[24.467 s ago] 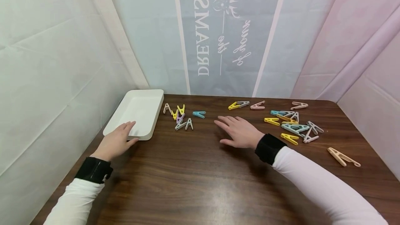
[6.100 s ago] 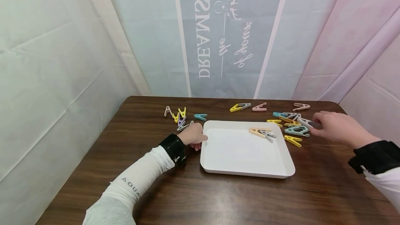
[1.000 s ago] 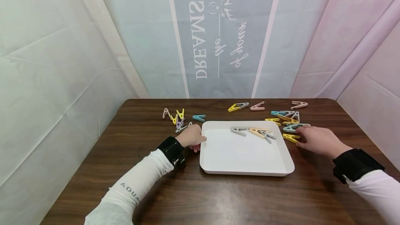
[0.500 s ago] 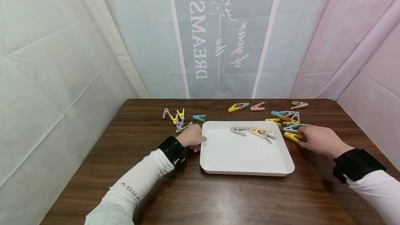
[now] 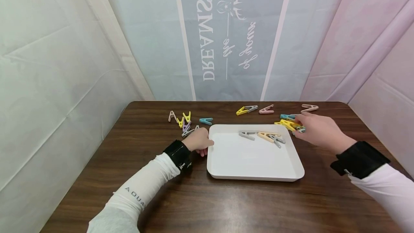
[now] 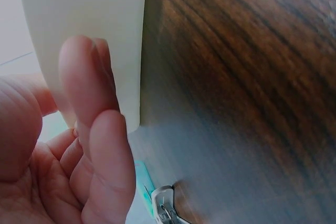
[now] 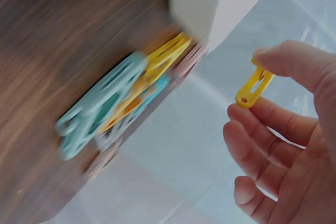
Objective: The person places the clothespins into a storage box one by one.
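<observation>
Person's R hand pinches a small yellow plastic clothespin btwn thumb & fingers, by the far R corner of a shallow white rectangular tray on a dark brown wood-grain tabletop. L hand grips the tray's L rim, thumb on top, fingers curled outside. Tray holds a few clips, incl. a peach plastic clip. Near R hand: pile w/ a pale teal plastic clip. Yellow clothespin is prob. v. light, stiff, a bit slick, not too fragile; best held across its flat sides, w/o squeezing the springy legs.
</observation>
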Demonstrator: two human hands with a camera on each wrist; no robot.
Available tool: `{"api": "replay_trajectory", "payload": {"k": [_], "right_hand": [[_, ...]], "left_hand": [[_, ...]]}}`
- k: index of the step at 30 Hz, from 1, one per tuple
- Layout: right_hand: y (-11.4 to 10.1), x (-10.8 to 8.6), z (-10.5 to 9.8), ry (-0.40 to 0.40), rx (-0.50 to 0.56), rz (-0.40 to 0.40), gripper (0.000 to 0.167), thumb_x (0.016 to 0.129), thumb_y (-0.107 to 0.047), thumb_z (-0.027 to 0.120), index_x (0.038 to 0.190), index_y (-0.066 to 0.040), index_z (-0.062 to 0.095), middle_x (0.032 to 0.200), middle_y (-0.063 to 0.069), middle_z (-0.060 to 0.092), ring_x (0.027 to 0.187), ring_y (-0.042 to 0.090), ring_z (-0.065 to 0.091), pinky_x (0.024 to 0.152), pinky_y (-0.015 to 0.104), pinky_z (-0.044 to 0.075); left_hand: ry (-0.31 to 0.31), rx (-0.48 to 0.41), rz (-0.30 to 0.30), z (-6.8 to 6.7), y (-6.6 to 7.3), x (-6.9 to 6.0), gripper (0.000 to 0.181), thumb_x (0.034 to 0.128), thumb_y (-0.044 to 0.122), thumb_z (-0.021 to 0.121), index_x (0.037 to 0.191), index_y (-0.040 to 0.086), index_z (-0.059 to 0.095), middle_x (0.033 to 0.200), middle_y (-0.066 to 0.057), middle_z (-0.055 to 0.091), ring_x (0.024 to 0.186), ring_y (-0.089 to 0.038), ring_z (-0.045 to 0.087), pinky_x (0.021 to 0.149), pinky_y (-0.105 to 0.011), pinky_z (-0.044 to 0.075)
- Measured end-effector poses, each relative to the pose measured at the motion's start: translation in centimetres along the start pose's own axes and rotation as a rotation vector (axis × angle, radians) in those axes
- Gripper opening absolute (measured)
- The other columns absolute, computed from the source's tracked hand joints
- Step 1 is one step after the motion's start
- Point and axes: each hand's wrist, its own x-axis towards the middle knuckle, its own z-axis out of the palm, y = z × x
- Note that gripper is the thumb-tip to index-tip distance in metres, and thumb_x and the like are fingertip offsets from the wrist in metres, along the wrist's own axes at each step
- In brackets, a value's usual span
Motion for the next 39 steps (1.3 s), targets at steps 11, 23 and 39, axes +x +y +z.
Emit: {"api": "replay_trajectory", "payload": {"k": [11,23,39], "right_hand": [[-6.1,2.5,1.1,-0.013,-0.053,-0.126,0.029,0.079,-0.022,0.079,0.094,-0.001,0.064,0.073,0.002,0.053,0.058,0.015,0.048,0.046,0.029,0.04],[-7.5,4.3,3.8,-0.114,-0.148,-0.16,0.034,0.079,-0.024,0.08,0.097,0.003,0.068,0.074,0.009,0.059,0.059,0.021,0.049,0.05,0.031,0.044],[-8.5,4.6,4.2,-0.159,-0.234,-0.175,0.027,0.08,-0.027,0.079,0.089,-0.004,0.068,0.076,0.008,0.063,0.061,0.021,0.052,0.056,0.032,0.047]], "left_hand": [[0.01,0.025,-0.013,0.1,0.1,0.1,0.043,0.0933,0.014,0.059,0.052,0.004,0.063,0.047,-0.003,0.06,0.041,-0.014,0.06,0.042,-0.027,0.049],[0.005,0.018,-0.027,0.2,0.1,0.2,0.041,0.0939,0.015,0.06,0.055,0.002,0.064,0.048,-0.004,0.062,0.042,-0.014,0.061,0.043,-0.027,0.049],[0.001,0.021,-0.019,0.1,0.0,0.1,0.041,0.0944,0.015,0.059,0.056,0.003,0.064,0.049,-0.004,0.062,0.042,-0.014,0.061,0.044,-0.027,0.05]]}}
